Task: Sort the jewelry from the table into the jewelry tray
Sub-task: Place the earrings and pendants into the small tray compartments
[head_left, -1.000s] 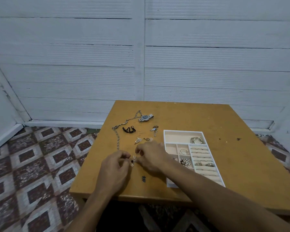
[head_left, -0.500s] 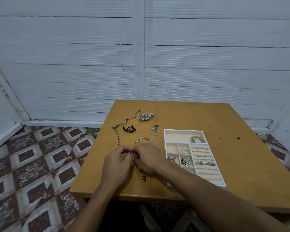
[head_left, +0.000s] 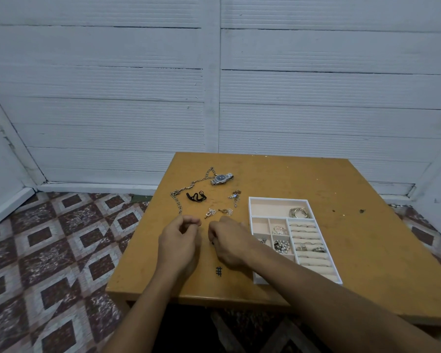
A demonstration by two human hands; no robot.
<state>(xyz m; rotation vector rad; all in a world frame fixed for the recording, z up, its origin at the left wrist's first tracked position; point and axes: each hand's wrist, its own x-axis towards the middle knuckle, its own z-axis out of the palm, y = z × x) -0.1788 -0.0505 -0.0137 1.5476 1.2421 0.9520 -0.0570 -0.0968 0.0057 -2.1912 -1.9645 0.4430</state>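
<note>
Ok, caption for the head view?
Left hand and right hand curl beside the jewelry tray; watch, chain, earrings lie on the table.

The bare left forearm (head_left: 148, 304) comes in from 6 o'clock and points toward 12. The bare left grip (head_left: 180, 242) has its fingers curled, with thumb and forefinger tips meeting at its 1 o'clock side. The bare right forearm (head_left: 329, 296) runs in from 4 o'clock toward 10. The bare right grip (head_left: 229, 243) shows its back, fingers tucked under and hidden. The two are close but apart.
</note>
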